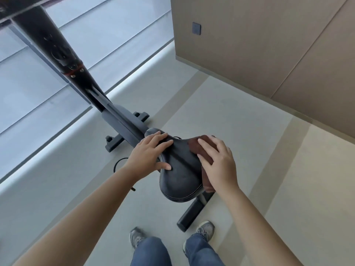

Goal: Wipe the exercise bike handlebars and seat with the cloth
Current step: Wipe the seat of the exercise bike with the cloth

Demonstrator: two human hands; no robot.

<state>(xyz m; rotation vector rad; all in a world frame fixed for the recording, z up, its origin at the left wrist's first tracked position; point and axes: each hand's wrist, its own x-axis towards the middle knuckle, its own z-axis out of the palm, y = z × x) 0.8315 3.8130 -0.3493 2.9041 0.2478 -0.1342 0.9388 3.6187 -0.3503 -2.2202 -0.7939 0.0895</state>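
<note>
Wiping of bike seat, head view.
Right grip flat, fingers spread, clasping nothing, pressing brown cloth lying beneath it on seat's right edge; left grip open, fingers straight, resting on seat nose.

Two hands, one brown cloth, one black seat, two grey shoes, one wall switch.

The person wears blue denim jeans and grey lace-up trainers with pale laces and light soles, and the bare forearms run uncovered to the left hand and right hand
</note>
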